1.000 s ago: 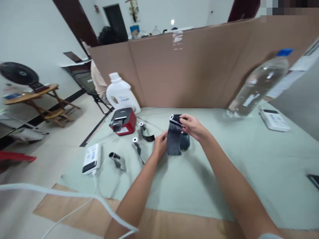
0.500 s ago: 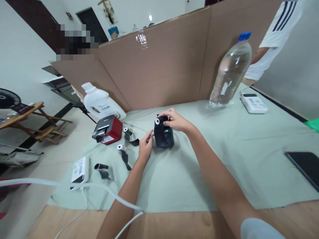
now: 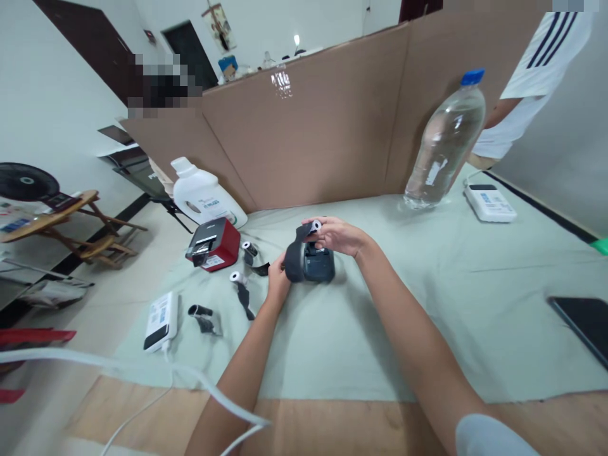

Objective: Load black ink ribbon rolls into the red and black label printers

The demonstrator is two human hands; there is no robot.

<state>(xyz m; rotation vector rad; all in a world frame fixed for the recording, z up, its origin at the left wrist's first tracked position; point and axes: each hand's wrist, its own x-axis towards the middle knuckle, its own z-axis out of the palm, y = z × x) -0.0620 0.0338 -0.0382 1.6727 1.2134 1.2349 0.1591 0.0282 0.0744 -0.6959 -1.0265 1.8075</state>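
Note:
A small dark printer-like device (image 3: 320,263) sits on the cloth between my hands. My right hand (image 3: 346,237) is closed on a black ribbon roll (image 3: 311,228) with a white core, held above the device. From the roll a wide black strip hangs and bows out leftward, down in front of the device's left side. My left hand (image 3: 279,278) is at the left edge of this strip and the device; its fingertips are mostly hidden behind the strip. Left of it lie a white-cored roll (image 3: 237,278) with a black tail and another small roll (image 3: 247,250).
A red and black printer (image 3: 216,244) and a white jug (image 3: 209,196) stand at left. Nearer are a black roll (image 3: 202,313) and a white power bank (image 3: 161,323) with a cable. A water bottle (image 3: 446,145) stands by the cardboard screen (image 3: 332,126); a phone (image 3: 584,323) lies right.
The ribbon roll has turned and shifted right in my right hand, and its strip now bows out to the left. My left hand's fingertips have gone behind the strip. The view has shifted slightly.

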